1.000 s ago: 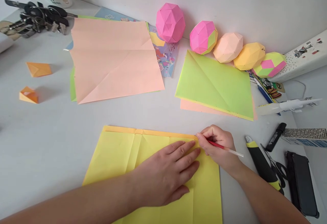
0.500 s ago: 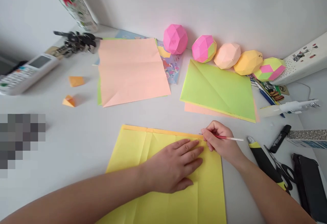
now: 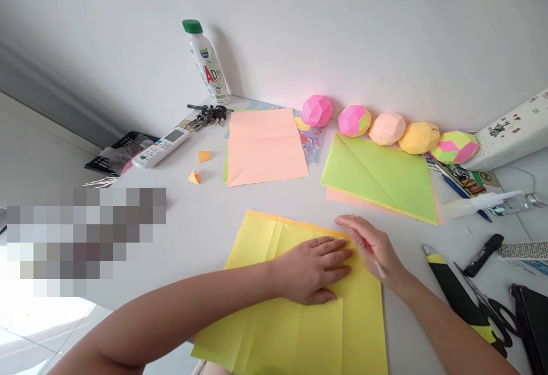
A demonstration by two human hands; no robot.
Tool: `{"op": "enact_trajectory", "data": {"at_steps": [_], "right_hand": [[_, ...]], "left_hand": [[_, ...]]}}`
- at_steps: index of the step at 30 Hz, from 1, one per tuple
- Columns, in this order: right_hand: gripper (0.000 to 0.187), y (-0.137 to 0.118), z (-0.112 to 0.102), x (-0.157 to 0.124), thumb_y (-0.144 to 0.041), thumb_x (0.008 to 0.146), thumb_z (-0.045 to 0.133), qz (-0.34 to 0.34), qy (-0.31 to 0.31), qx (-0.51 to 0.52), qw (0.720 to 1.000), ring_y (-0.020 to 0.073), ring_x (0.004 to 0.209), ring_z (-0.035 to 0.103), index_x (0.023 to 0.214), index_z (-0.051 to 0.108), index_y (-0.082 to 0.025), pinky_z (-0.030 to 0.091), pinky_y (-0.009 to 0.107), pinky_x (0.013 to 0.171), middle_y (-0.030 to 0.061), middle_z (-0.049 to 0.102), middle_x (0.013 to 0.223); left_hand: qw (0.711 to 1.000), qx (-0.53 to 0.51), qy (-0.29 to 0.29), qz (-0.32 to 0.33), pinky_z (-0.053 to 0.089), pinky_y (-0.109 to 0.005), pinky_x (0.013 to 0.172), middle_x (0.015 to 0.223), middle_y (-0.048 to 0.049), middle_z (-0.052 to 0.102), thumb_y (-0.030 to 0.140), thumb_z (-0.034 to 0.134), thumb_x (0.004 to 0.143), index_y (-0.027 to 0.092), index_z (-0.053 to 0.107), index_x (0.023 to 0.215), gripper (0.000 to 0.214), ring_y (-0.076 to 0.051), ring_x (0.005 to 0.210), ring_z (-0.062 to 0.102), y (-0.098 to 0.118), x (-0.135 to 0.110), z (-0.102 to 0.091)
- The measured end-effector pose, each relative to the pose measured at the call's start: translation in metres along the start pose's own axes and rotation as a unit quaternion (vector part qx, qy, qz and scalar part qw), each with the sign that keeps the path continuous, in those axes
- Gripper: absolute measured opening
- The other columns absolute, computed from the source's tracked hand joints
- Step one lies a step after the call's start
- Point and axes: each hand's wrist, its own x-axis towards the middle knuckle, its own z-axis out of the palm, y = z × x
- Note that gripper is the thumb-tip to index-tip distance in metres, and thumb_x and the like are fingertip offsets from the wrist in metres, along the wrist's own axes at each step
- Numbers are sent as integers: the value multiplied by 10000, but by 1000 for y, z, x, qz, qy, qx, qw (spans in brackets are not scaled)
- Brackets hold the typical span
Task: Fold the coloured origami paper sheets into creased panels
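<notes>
A creased yellow paper sheet lies on the white table in front of me, with an orange sheet edge showing under its far side. My left hand lies flat on the yellow sheet, fingers stretched toward the right. Beside it, at the sheet's far right corner, my right hand rests with its fingers pressed forward and a thin red pen held under them.
Behind are a peach sheet, a green sheet, several paper polyhedra along the wall, a bottle, keys and a remote. A cutter, scissors, marker and glue lie right.
The view has tilted up and back, so the wall, bottle and table edge now show. My right hand has flattened from an upright writing grip onto the paper corner. The left hand stays put.
</notes>
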Motion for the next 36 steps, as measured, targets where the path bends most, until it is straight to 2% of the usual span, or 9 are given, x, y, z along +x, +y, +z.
{"op": "enact_trajectory", "data": {"at_steps": [3,7,19,36], "right_hand": [[321,1,5,-4,-242,970,404,-72,-18,-63,995,234,1213,529,1231,590,-234,477,445,1008,93,624,1227],[305,2,6,-5,-213,953,438,-97,-14,-82,992,238,1205,543,1205,606,-254,509,428,982,83,638,1203],[307,9,7,-8,-225,957,432,-80,-17,-79,994,234,1220,532,1216,592,-267,509,413,983,91,599,1243],[286,7,5,-6,-268,960,420,-59,-14,-62,996,234,1180,562,1154,631,-272,533,394,949,82,637,1183]], "left_hand": [[1000,-2,-1,2,183,-420,1175,1458,-111,418,464,383,944,136,511,1322,517,-288,1410,250,-1,2,0],[1000,2,-5,7,187,-408,1176,1433,-108,448,448,377,945,131,526,1313,508,-278,1393,284,-4,5,-3],[999,5,2,35,136,-383,1199,1443,-101,444,410,364,964,109,528,1311,487,-247,1406,264,-11,8,-7],[999,5,-7,50,148,-373,1199,1431,-100,461,416,383,963,104,507,1331,498,-237,1397,283,-19,13,-7]]}}
